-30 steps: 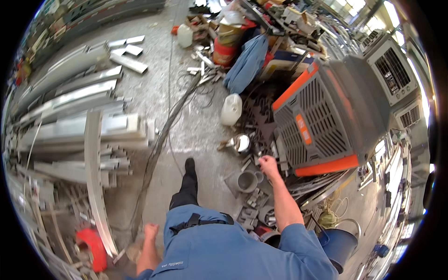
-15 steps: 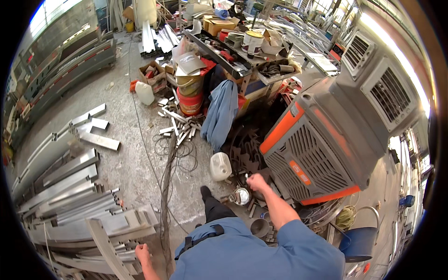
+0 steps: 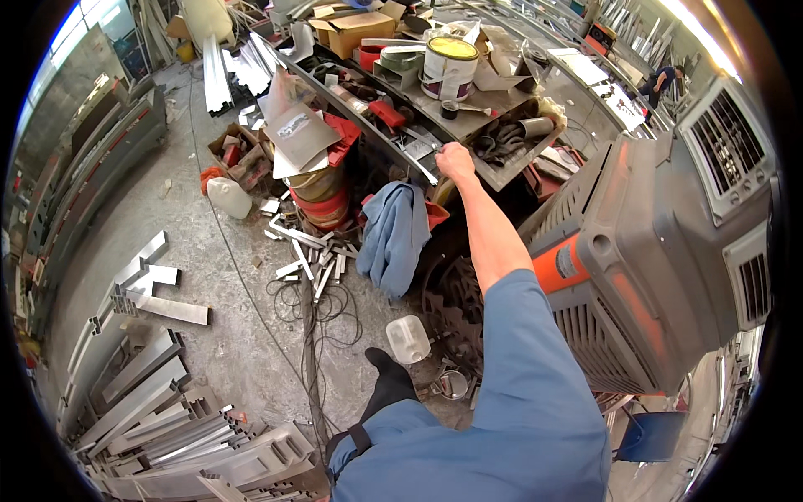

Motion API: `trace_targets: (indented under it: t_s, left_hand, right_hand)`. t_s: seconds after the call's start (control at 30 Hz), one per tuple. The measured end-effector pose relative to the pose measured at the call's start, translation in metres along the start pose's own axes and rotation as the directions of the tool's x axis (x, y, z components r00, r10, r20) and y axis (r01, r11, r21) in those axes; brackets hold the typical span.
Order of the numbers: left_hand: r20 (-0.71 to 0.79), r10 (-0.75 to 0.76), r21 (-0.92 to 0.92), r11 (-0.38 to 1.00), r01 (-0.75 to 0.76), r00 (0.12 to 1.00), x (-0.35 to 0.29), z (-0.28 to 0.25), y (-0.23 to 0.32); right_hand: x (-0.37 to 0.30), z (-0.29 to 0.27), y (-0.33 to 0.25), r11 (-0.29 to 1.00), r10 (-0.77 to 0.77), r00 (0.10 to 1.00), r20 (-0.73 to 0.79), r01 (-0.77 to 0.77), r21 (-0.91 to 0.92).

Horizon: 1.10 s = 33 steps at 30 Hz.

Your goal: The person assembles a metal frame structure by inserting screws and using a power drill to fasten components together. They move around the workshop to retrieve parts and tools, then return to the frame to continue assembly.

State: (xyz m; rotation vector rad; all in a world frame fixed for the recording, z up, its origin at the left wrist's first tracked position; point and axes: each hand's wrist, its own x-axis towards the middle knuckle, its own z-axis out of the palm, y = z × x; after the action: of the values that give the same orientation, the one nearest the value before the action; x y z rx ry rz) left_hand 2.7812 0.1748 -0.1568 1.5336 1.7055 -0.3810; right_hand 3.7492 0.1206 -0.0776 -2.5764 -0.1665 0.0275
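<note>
My right hand (image 3: 454,159) is stretched out over the near corner of the cluttered workbench (image 3: 510,171). Its fingers are curled closed, and whatever they may hold is hidden. Just left of the hand runs a long metal tray (image 3: 418,149) with tools and a red tool (image 3: 386,115) in it. To the right lies a shallow bin of dark metal parts (image 3: 507,144). Beyond the hand stand a small dark cup (image 3: 449,110) and a white paint can with a yellow top (image 3: 450,67). My left hand is out of sight.
A large grey and orange air cooler (image 3: 636,259) stands close on my right. A blue garment (image 3: 393,238) hangs below the bench. On the floor are a translucent jug (image 3: 408,339), metal offcuts (image 3: 314,255), cables and stacked aluminium profiles (image 3: 192,435). A person (image 3: 661,84) is far right.
My right hand has risen from low beside the cooler to the bench corner. The view has moved nearer the bench. My left hand has left the picture.
</note>
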Motion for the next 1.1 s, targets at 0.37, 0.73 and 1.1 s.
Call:
trace_targets:
  t_s: [0.37,0.73,1.1]
  left_hand:
    - [-0.12,-0.067,-0.21,0.977,0.041,0.991,-0.004,-0.033,0.123]
    - [-0.311,-0.428,-0.497,0.834,0.238,0.849,-0.085,0.123,-0.033]
    - [0.312,-0.897,-0.893,-0.165,0.419,0.312,-0.311,0.416,-0.151]
  right_hand:
    - [0.009,0.005,-0.052,0.874,-0.322,0.908,-0.267,0.393,0.286]
    - [-0.465,0.198,-0.059,0.296,-0.842,-0.152,0.518,0.672,0.679]
    - [-0.792,0.163,-0.141,-0.347,-0.169,-0.753,0.636,0.65,0.676]
